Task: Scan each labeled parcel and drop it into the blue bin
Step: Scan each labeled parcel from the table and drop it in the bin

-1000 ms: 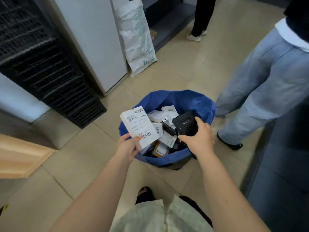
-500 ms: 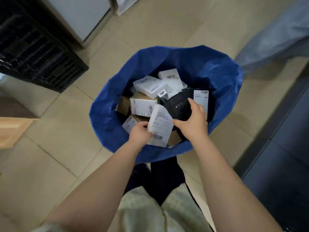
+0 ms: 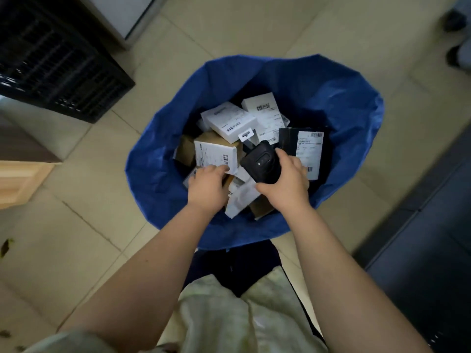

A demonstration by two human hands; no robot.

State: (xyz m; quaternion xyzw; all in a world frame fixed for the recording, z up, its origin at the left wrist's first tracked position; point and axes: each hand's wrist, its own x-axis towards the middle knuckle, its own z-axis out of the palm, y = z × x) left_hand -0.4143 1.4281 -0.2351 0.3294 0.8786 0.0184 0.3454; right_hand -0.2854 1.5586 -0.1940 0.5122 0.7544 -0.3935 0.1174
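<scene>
The fingertips of the left hand (image 3: 207,186) are tucked out of sight at the lower corner of a white-labelled box (image 3: 214,154), so I cannot tell whether they pinch it or only touch it. A white parcel (image 3: 242,197) lying between the two wrists is half covered by them, and a pair of dark shoes (image 3: 453,21) at the upper right is cut off by the frame edge. Barcodes show on most of the parcels (image 3: 229,121), and on the white label of a black parcel (image 3: 309,151) to the right, but the print is too small and blurred to read. Both forearms reach up from the bottom of the frame into the blue bin (image 3: 163,174) at the centre, where all the parcels lie piled. The right hand (image 3: 285,184) is curled round a black scanner (image 3: 261,163), thumb along its left side, held just over the pile. A black slatted crate (image 3: 58,59) sits on the tiled floor (image 3: 84,225) at the upper left
</scene>
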